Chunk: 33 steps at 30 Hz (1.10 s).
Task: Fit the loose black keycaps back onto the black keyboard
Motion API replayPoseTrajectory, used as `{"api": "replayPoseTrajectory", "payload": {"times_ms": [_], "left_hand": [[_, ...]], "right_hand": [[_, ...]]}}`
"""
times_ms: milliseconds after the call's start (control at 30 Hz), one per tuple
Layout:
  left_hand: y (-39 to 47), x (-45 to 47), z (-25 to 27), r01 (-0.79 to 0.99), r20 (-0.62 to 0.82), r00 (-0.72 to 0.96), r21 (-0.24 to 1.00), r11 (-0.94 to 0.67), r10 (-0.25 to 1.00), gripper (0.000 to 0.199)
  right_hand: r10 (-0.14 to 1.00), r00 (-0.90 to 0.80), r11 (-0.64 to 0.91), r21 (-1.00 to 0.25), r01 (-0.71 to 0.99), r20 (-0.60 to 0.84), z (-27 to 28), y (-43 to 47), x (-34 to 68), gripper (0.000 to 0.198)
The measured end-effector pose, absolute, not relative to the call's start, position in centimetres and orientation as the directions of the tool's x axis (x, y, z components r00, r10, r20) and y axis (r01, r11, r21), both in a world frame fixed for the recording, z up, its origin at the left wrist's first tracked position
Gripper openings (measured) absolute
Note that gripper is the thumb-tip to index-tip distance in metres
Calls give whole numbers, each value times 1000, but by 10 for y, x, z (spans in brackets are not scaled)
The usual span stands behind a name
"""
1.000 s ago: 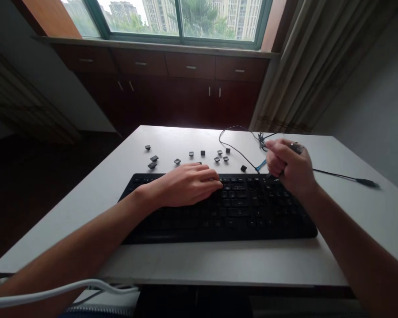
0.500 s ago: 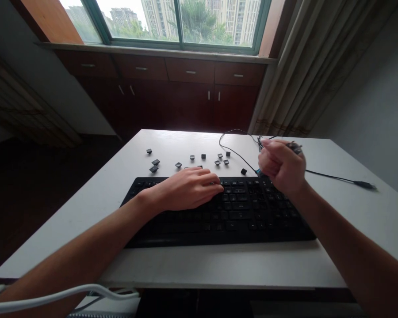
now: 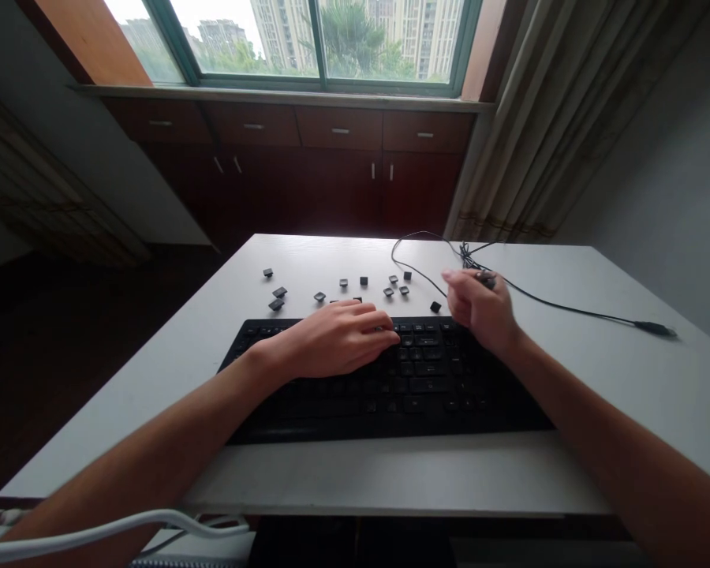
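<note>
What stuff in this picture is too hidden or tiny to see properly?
- Head view: the tool in the right hand is mostly hidden by the fingers; only a dark tip shows.
- Keys under the left hand are covered by it.
- Letters on the keyboard and loose keycaps are too small and dim to read.
- The white cable is cut off by the bottom-left edge.

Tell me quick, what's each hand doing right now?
Left hand: open, lying flat on the black keyboard.
Right hand: closed around a small dark tool, above the keyboard's top edge.
</note>
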<state>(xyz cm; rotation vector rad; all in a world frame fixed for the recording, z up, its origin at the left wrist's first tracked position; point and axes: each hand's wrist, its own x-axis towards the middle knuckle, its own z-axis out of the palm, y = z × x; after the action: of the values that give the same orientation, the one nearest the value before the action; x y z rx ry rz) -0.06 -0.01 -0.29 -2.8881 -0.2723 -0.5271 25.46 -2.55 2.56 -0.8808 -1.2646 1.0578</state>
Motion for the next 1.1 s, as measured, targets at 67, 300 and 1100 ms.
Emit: {"api": "replayPoseTrajectory", "payload": {"times_ms": [67, 300, 1100], "left_hand": [[-1, 0, -3, 215, 366, 919, -159, -964, 145, 23], [3, -5, 5, 221, 412, 898, -121, -968, 154, 22], [52, -70, 9, 532, 340, 738, 239, -813, 583, 26]], "right_hand": [[961, -28, 268, -954, -133, 274, 26, -27, 258, 49], [894, 224, 413, -907, -81, 387, 49, -34, 279, 53], [952, 148, 172, -867, 467, 268, 33, -37, 274, 53]]}}
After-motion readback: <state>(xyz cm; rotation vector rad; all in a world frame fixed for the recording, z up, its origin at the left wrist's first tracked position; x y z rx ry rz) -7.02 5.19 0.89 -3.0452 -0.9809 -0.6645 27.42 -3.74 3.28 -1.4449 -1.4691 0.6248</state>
